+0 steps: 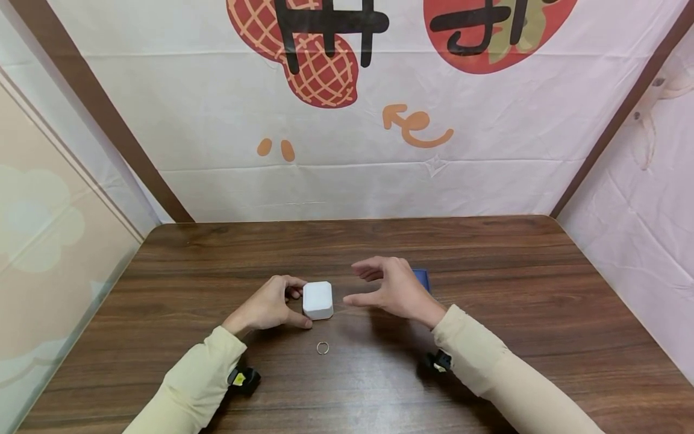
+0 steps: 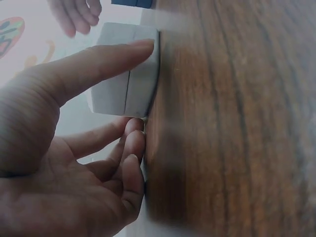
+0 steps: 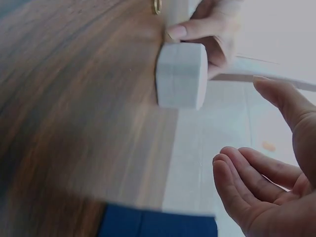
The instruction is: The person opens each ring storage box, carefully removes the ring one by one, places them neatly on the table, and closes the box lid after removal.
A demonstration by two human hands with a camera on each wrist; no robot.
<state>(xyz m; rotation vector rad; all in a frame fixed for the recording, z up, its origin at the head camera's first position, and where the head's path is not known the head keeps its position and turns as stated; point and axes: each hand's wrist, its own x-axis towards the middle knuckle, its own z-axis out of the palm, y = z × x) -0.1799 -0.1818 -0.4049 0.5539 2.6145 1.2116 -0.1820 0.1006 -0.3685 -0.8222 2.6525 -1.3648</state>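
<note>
A small white ring box [image 1: 317, 299] with cut corners stands on the table, its lid down; a seam runs along its side in the left wrist view. My left hand [image 1: 273, 303] holds it lightly at its left side, thumb along the near face and index finger by the far corner. The other left fingers are curled against the table. My right hand [image 1: 398, 289] hovers to the right of the box, apart from it, with thumb and fingers spread and nothing between them. A thin ring [image 1: 322, 348] lies on the table just in front of the box.
A flat dark blue item [image 1: 422, 279] lies behind my right hand, partly hidden by it; its kind cannot be told. The brown wood-grain table [image 1: 488, 253] ends at a printed white cloth wall [image 1: 352, 193]. Cloth walls also flank both sides.
</note>
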